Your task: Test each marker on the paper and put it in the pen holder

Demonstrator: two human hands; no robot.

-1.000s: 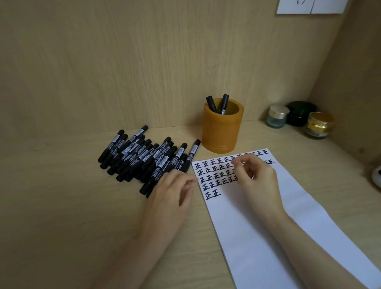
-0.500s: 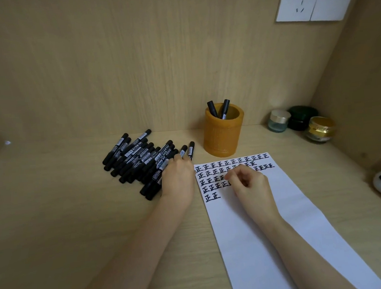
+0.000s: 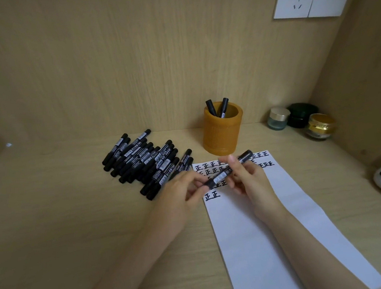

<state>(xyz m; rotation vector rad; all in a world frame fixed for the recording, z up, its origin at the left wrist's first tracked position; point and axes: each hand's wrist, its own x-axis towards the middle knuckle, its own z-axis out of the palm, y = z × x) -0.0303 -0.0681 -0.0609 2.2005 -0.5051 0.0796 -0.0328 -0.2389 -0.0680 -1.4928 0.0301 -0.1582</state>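
The fingers (image 3: pixel 198 184) of the left hand (image 3: pixel 179 197) are pinching the lower end of a slim black marker with a white printed label (image 3: pixel 226 172), while the fingers (image 3: pixel 232 164) of the right hand (image 3: pixel 247 181) are closing around its upper half, so both hands are holding the one marker, which is lying aslant in the air just above the written rows. Under the hands a long white sheet of paper (image 3: pixel 270 240) is lying on the pale wooden counter (image 3: pixel 55 221), its top part carrying rows of one repeated black character (partly hidden by the hands). Just left of the paper, a heap of matching black markers (image 3: pixel 143 161) is lying side by side on the counter. Beyond the paper's top edge, an amber-yellow cylindrical pen holder (image 3: pixel 222 134) is standing upright with two black markers (image 3: pixel 216 107) sticking out of it. Further right, toward the corner, three small jars are sitting close together: a clear glass one with a silver lid (image 3: pixel 278 118), a dark green one (image 3: pixel 301 114) and a gold-lidded one (image 3: pixel 320 126).
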